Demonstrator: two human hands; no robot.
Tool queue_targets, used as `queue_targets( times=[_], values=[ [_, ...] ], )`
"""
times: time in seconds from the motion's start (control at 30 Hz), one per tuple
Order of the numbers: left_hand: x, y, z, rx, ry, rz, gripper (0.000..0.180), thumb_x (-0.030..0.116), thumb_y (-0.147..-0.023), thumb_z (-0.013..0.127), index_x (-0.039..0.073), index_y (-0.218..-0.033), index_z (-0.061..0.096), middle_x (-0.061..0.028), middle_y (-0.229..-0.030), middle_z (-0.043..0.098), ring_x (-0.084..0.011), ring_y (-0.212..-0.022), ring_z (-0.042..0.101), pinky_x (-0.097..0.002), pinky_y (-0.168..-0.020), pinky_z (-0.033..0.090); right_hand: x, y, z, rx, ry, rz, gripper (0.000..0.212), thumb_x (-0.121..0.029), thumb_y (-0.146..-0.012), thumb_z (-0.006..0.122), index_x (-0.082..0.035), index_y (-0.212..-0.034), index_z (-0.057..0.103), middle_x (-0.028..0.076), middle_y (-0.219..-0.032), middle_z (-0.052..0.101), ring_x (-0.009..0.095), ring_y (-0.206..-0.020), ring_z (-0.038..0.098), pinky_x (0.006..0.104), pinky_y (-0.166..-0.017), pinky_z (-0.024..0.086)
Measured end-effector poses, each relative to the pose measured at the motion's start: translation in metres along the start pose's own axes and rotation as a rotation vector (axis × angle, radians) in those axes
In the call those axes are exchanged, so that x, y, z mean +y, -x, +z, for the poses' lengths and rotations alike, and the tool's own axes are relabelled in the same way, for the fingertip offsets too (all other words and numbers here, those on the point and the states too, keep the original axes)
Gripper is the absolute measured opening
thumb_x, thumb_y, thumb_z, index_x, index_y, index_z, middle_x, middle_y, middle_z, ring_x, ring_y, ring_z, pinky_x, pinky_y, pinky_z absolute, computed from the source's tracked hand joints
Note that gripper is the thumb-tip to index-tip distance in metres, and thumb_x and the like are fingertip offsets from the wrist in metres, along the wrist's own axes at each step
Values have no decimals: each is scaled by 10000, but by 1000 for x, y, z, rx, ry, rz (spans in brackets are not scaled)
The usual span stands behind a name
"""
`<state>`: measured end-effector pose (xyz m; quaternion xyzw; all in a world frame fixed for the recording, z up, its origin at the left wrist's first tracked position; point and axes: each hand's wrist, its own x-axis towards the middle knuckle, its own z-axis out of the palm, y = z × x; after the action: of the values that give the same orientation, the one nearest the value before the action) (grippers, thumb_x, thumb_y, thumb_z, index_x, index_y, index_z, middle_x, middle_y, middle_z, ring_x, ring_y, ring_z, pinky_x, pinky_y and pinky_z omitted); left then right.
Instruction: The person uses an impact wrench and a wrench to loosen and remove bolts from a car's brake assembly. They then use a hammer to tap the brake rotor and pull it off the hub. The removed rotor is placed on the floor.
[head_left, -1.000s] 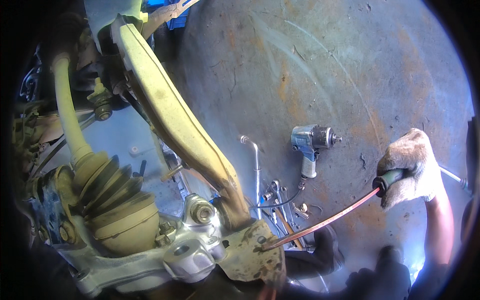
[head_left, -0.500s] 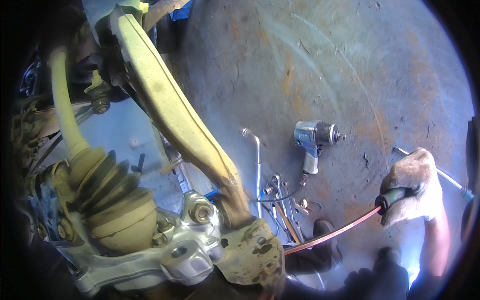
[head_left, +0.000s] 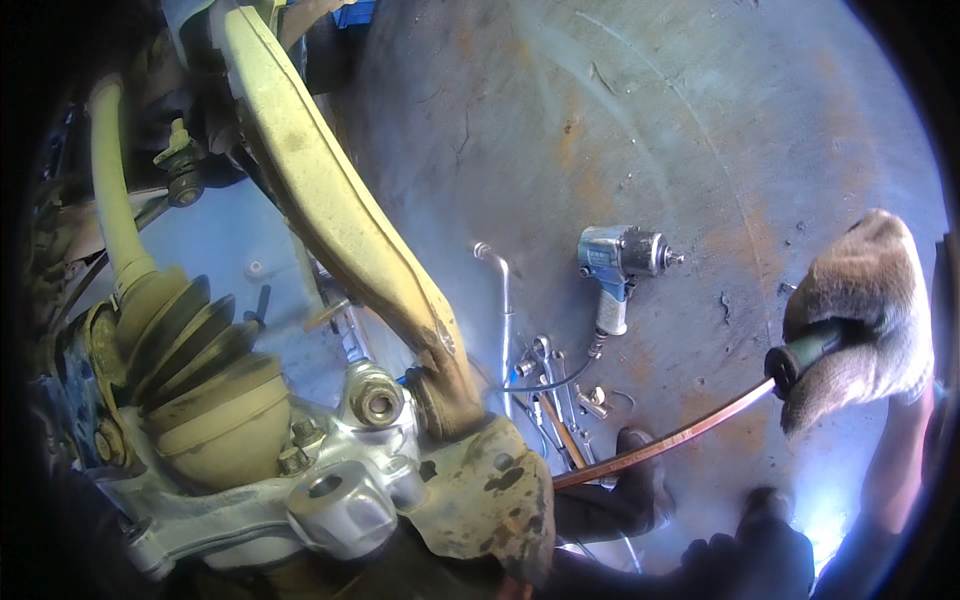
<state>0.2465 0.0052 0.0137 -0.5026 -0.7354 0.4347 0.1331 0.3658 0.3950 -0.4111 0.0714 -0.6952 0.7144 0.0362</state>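
The pry bar [head_left: 660,440] is seated: its tip runs under the grimy left hand [head_left: 490,500], which is pressed against the joint where the control arm [head_left: 330,210] meets the steering knuckle [head_left: 330,500]. That joint does not yet appear separated. The right hand [head_left: 860,320], gloved, has its fingers [head_left: 830,385] fully closed around the bar's green handle at right. The left fingers' spread cannot be determined. An impact wrench [head_left: 620,265] lies on the floor [head_left: 650,120] beyond.

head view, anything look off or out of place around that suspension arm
The long bar in the gloved right hand is visibly bowed where it runs to the joint under the yellowish control arm. An impact wrench and loose wrenches lie scattered on the floor.
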Motion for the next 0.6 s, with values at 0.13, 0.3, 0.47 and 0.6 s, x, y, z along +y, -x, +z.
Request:
queue_targets(
  times=[0.13, 0.3, 0.47, 0.6],
  values=[
    [4, 6, 4, 29, 11, 2, 473, 171, -985, 653, 120, -1445, 555, -174, -1427, 588, -355, -1242, 622, -461, -1037, 521, -6, -5, -17, -45, 192, -109, 599, -648, -734, 865, -74, -795, 703, 6, -653, 670, 146, -527, 658, 252, -504, 509],
    [-5, 9, 17, 84, 10, -1, 471, 171, -990, 646, 125, -1449, 551, -173, -1433, 583, -358, -1248, 618, -464, -1041, 518, -2, 12, 17, 12, 110, -128, 541, -597, -805, 826, -68, -809, 712, 18, -651, 643, 140, -559, 637, 266, -529, 503],
    [-21, -9, 55, 273, -6, 39, 470, 171, -994, 639, 130, -1454, 548, -173, -1440, 578, -360, -1254, 613, -466, -1044, 516, -18, 57, 63, 205, 99, 182, 491, -547, -876, 787, -63, -822, 721, 30, -648, 616, 135, -590, 615, 281, -555, 497],
    [-36, -21, 84, 437, 3, 57, 469, 171, -998, 633, 133, -1457, 545, -173, -1445, 574, -362, -1259, 610, -468, -1047, 514, -41, 96, 101, 298, 105, 596, 375, -412, -972, 715, -41, -918, 716, 35, -687, 605, 136, -594, 572, 310, -579, 483]
  ],
)
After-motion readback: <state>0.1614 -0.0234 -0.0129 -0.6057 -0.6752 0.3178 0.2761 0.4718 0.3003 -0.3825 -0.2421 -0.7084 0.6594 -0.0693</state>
